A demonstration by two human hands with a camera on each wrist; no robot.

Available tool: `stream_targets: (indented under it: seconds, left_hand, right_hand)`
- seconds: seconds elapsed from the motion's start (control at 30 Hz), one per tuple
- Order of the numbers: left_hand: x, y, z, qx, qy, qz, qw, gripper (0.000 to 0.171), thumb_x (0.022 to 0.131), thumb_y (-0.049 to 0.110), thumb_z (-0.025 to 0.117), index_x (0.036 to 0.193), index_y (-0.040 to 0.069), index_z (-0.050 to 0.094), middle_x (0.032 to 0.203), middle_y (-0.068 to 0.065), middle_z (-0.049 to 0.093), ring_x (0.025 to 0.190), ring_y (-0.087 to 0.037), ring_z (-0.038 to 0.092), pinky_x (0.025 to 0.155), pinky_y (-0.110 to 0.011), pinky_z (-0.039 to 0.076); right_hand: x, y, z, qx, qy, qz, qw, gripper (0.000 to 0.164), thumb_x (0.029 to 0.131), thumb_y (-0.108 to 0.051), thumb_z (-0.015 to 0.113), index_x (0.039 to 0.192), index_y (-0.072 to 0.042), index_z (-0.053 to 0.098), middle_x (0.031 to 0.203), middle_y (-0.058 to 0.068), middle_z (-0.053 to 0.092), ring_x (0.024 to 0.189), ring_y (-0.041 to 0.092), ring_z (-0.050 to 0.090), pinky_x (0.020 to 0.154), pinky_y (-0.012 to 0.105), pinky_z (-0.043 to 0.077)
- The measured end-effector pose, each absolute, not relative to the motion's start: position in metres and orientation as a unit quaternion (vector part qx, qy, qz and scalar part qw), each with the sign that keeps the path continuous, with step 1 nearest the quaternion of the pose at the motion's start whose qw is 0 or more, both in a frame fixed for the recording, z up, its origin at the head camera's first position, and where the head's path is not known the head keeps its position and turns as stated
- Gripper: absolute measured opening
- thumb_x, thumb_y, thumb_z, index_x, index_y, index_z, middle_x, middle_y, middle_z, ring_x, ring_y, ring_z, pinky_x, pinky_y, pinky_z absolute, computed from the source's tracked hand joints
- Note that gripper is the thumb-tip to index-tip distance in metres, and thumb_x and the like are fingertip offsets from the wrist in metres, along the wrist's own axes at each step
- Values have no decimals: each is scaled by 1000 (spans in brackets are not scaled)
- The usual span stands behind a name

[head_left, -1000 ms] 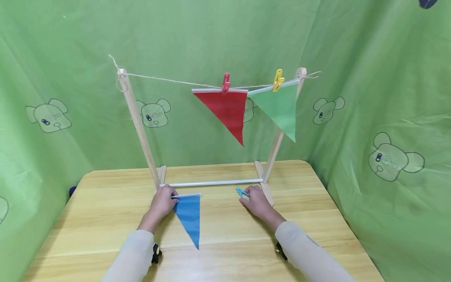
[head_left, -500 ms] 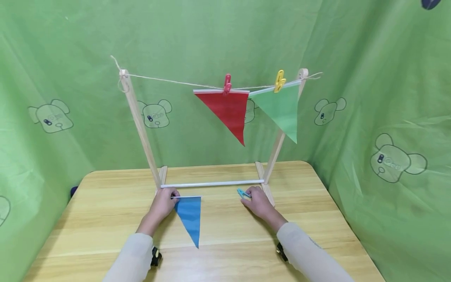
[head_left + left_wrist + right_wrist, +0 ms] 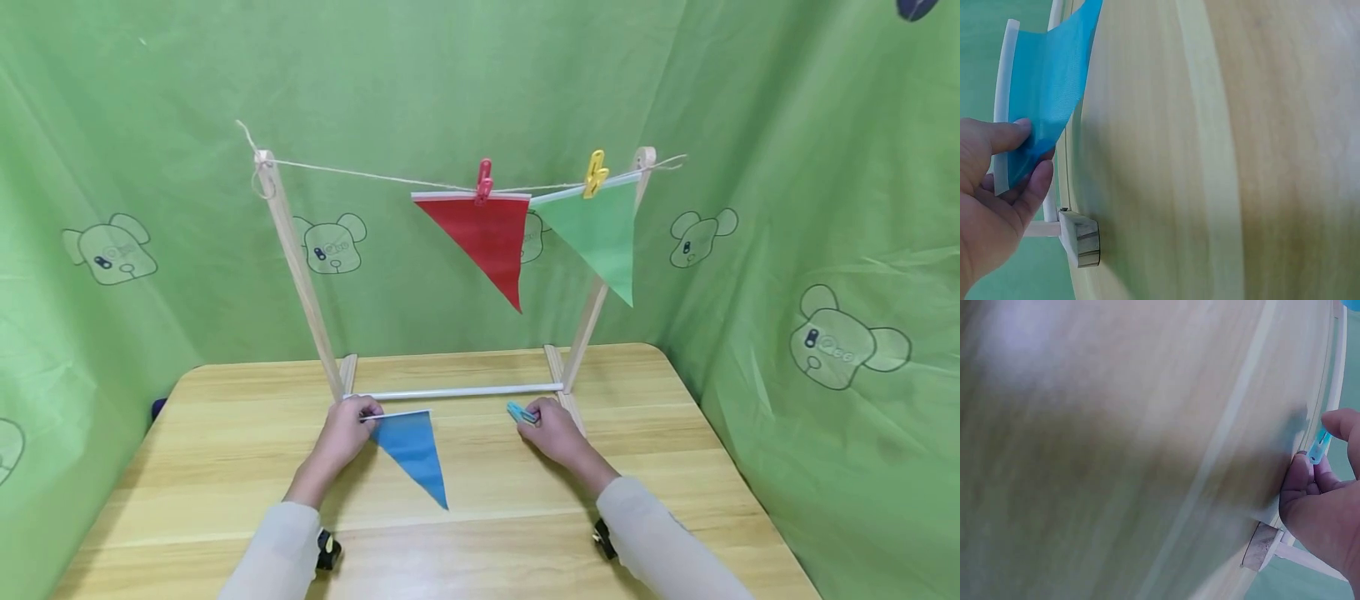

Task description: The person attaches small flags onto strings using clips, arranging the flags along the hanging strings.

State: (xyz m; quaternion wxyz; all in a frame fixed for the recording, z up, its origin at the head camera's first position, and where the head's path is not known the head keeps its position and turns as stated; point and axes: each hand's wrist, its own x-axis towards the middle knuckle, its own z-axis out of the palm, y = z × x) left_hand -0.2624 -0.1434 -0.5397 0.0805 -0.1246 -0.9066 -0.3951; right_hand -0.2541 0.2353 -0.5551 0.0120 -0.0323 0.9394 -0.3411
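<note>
My left hand (image 3: 347, 429) pinches a blue triangular pennant (image 3: 412, 450) by the left end of its white top edge. In the left wrist view the thumb lies on the blue cloth (image 3: 1047, 81) with fingers behind it. The pennant's tip points down and to the right. On the right, my right hand (image 3: 553, 429) pinches a light-blue clothespin (image 3: 519, 412) between thumb and fingers; part of the clothespin (image 3: 1319, 447) shows in the right wrist view. Both hands are low over the table, in front of the wooden stand's white crossbar (image 3: 457, 391).
A string (image 3: 360, 172) spans two wooden posts (image 3: 300, 267). On it hang a red pennant (image 3: 491, 242) under a red clothespin (image 3: 483, 182) and a green pennant (image 3: 600, 233) under a yellow clothespin (image 3: 596, 175). Green cloth (image 3: 450, 83) surrounds the wooden table (image 3: 480, 533).
The blue pennant's tip has swung right and up while my left hand keeps its grip. The clothespin has turned slightly in my right hand, which has shifted a little right.
</note>
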Motion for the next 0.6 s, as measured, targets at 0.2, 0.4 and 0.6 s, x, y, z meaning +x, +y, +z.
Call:
stream_targets:
  seconds: [0.2,0.4,0.6]
  left_hand:
    - [-260,-145,-537,-124,-899,-412,83,9,84,-3,80,88,5,78,89,-7,75,89,-23,69,84,-42,58]
    - [-257,-145,-531,-122,-892,-429,76,8,84,2,82,91,3,80,91,-6,76,93,-25,70,87,-42,58]
    - [-256,-146,-527,-112,-886,-447,52,10,86,9,83,93,3,80,95,-6,76,94,-22,71,87,-37,59]
  right_hand:
    - [-255,237,-551,-39,935,-353,14,26,89,-15,75,107,0,64,92,7,61,82,18,56,73,30,50]
    - [-252,238,-550,-33,928,-370,17,25,91,-15,73,110,-2,64,91,5,62,80,15,55,69,26,50]
    - [-247,238,-548,-25,923,-385,2,22,93,-13,73,111,-3,64,93,6,62,83,16,55,70,22,49]
